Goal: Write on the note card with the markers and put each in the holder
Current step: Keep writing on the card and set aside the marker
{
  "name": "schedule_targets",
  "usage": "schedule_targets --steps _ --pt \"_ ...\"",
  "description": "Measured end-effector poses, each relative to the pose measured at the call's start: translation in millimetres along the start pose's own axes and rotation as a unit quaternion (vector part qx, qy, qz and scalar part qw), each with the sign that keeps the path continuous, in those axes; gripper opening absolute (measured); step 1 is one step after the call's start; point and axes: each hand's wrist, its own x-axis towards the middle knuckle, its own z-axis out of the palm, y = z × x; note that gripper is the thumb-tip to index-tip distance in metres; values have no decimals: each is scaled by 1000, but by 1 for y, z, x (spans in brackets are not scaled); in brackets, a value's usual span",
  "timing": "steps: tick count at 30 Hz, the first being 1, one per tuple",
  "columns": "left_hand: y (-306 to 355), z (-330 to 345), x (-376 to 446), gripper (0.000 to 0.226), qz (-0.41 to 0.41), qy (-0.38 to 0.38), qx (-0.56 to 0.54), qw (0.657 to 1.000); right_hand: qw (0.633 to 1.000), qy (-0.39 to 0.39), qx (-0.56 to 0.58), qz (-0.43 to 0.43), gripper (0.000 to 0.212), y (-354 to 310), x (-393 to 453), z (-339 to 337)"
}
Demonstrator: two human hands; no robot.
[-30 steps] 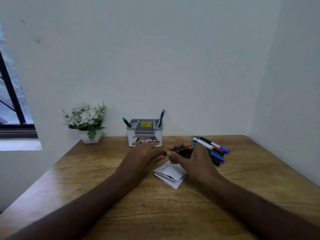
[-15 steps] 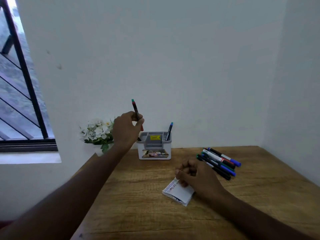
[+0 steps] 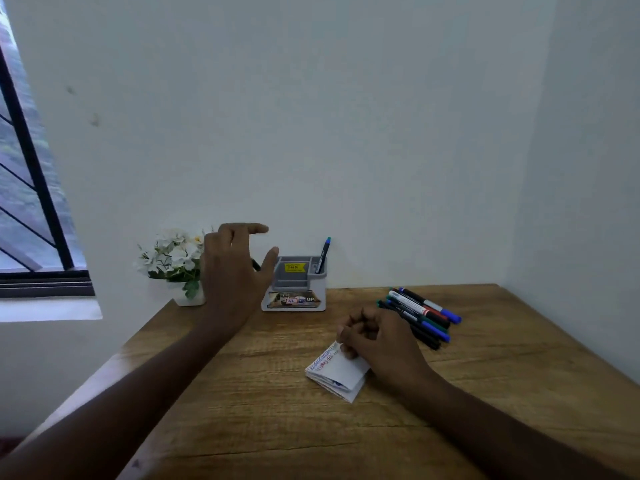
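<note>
Change: the left hand (image 3: 231, 271) no longer grips the red-tipped marker it held half a second ago; only a dark bit of marker (image 3: 256, 265) shows behind its palm.
Left hand: raised beside the holder (image 3: 294, 284), fingers spread and relaxed, holding nothing.
Right hand (image 3: 377, 336): loosely curled, resting on the folded note card (image 3: 337, 374) on the desk (image 3: 242, 393).
Holder: one blue-capped marker (image 3: 322, 255) stands in its right compartment.
Loose markers (image 3: 420, 315): bundled right of the right hand.
Flower pot (image 3: 176, 265): left of the holder.
</note>
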Motion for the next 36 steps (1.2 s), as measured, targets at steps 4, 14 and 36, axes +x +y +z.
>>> schedule_targets --steps 4,14,36 --pt "20 -20 -60 22 81 -235 -178 952 999 24 -32 -17 4 4 4 -1" --pt "14 -5 -91 41 131 -424 -172 880 874 44 -483 -34 33 21 32 -38" --pt "24 -17 -88 69 105 -417 -150 890 999 9 -29 41 13 -3 -1 4"
